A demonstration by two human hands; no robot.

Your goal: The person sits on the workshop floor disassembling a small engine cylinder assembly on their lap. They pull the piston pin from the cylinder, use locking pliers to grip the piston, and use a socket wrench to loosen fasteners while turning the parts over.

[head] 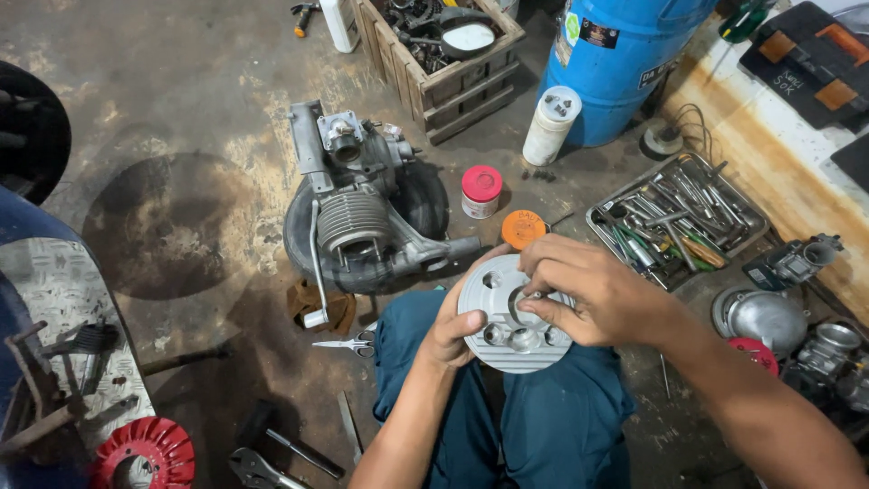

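My left hand (450,328) grips the left rim of a round grey finned cylinder head (503,342), held over my lap in blue trousers. The fingers of my right hand (588,292) press on the middle of that head, pinching a small metal part at its central hole. Beyond my knees, a small grey engine (362,204) with cooling fins lies on a black tyre (425,204) on the concrete floor.
A metal tray of hand tools (674,217) sits right of the hands, an orange lid (523,228) and red-capped jar (481,190) just beyond them. Scissors (348,342) lie by my left knee. A wooden crate (444,45), blue barrel (620,59), red fan cover (145,451), carburettor parts (797,263) surround.
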